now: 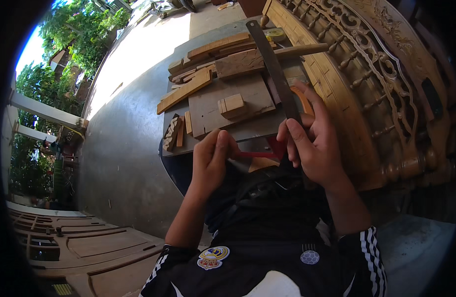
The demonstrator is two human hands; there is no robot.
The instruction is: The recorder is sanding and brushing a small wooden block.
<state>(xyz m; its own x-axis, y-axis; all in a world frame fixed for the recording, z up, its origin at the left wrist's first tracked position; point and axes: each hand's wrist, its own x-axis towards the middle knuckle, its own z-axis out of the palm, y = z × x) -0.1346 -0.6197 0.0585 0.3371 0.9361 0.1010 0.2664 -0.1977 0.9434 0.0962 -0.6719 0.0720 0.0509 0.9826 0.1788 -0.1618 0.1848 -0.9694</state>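
Note:
A long, flat, dark metal blade with a hole near its far end slants up over the workbench. My right hand is closed on its near part, thumb across the face and the index finger stretched along the right side. Between the thumb and fingers of my left hand is the end of a thin red piece, which runs right to the blade's near end. Whether the two are joined I cannot tell. Beyond my hands a short wood block sits on a flat wooden board.
Several wood offcuts lie on the grey workbench, with a tape measure at its far side. Carved wooden furniture with turned spindles stands close on the right. Panelled wooden pieces lie at lower left, beside the concrete floor.

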